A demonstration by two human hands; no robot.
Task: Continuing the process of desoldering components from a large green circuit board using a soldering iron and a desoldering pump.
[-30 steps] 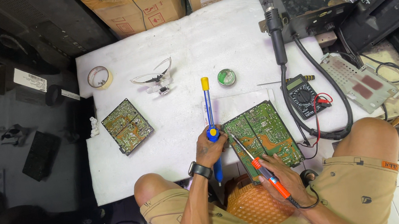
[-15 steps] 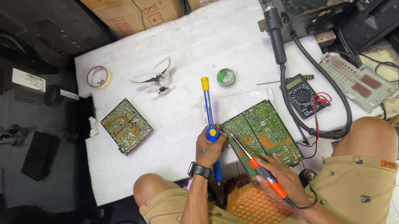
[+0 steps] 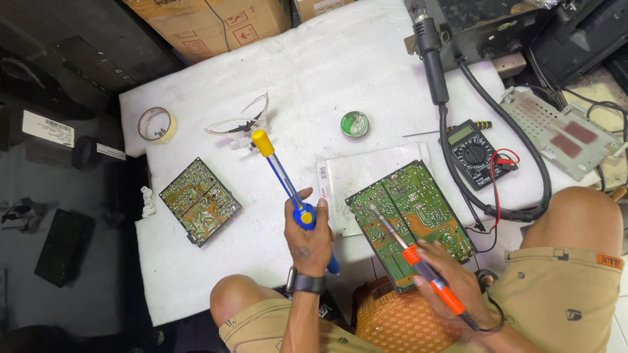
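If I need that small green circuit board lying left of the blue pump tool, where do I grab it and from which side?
Take the small circuit board by its two long edges, coming from above. It lies flat and skewed on the white mat, component side up, with bare mat all round, so its thin edges are free. The left hand is nearest, but it holds the blue desoldering pump.

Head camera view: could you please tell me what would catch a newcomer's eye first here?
Probably the large green circuit board at the near edge of the white table, with the right hand holding an orange-handled soldering iron tip-down on it. Just left, the left hand grips a blue and yellow desoldering pump. A smaller circuit board lies further left.
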